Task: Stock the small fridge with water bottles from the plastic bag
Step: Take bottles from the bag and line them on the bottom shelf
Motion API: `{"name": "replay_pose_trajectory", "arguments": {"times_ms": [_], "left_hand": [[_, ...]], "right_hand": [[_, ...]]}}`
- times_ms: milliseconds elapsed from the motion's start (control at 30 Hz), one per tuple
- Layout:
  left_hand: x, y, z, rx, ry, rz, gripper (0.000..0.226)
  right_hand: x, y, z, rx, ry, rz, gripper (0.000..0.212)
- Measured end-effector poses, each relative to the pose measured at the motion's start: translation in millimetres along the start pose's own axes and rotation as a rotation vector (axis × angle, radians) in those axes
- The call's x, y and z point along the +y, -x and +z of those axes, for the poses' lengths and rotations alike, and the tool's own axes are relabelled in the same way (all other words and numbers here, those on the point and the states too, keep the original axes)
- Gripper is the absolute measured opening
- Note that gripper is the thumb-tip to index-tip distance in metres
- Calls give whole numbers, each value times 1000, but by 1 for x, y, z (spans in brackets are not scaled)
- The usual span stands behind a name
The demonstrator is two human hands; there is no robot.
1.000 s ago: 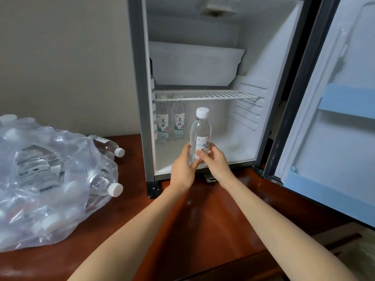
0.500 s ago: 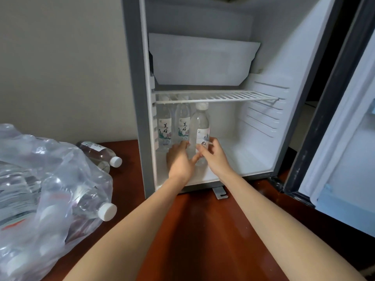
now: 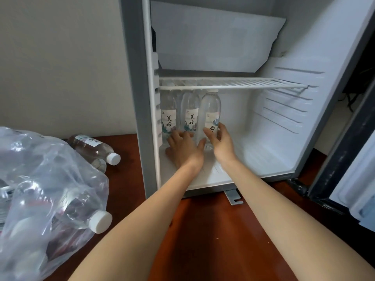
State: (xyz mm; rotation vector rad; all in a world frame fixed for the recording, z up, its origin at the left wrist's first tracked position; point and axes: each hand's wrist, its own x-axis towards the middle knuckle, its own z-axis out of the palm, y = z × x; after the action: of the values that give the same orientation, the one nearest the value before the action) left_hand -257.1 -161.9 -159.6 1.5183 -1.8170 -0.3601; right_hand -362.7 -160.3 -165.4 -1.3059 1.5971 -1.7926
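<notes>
The small fridge (image 3: pixel 263 159) stands open on a wooden surface. Under its wire shelf (image 3: pixel 233 84), three clear water bottles stand upright in a row at the left. My right hand (image 3: pixel 220 141) grips the lower part of the rightmost bottle (image 3: pixel 210 110), thumb on the label. My left hand (image 3: pixel 183 147) lies with spread fingers against the bases of the two other bottles (image 3: pixel 189 110), its thumb touching the held bottle. The clear plastic bag (image 3: pixel 40 195) with several more bottles lies at the left.
One bottle (image 3: pixel 93 147) lies loose on the wood behind the bag, and a white cap (image 3: pixel 100 222) pokes from the bag's mouth. The fridge door (image 3: pixel 355 169) hangs open at the right. The right half of the fridge floor holds nothing. A wall stands behind.
Both hands carried the bottle from the fridge's front edge deep inside and stood it beside the two others. My left hand slid left onto their bases. The camera moved closer.
</notes>
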Motion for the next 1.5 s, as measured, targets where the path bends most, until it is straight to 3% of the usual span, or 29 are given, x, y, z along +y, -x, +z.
{"name": "replay_pose_trajectory", "arguments": {"times_ms": [233, 367, 567, 833, 1200, 1333, 1500], "left_hand": [[0, -5, 3, -35, 238, 95, 39], [2, -3, 1, -5, 242, 146, 39], [1, -9, 6, 34, 314, 258, 12], [2, -12, 7, -90, 208, 332, 44], [1, -9, 5, -97, 232, 339, 51], [3, -7, 5, -50, 228, 315, 45], [1, 0, 2, -126, 174, 263, 56]], "right_hand": [[1, -3, 2, 15, 58, -37, 41], [0, -5, 4, 18, 78, -30, 43], [2, -13, 7, 46, 79, -8, 29], [5, -30, 11, 108, 186, -23, 47], [7, -32, 13, 82, 200, -39, 43], [8, -31, 12, 48, 210, 5, 62], [3, -21, 8, 81, 167, 102, 84]]}}
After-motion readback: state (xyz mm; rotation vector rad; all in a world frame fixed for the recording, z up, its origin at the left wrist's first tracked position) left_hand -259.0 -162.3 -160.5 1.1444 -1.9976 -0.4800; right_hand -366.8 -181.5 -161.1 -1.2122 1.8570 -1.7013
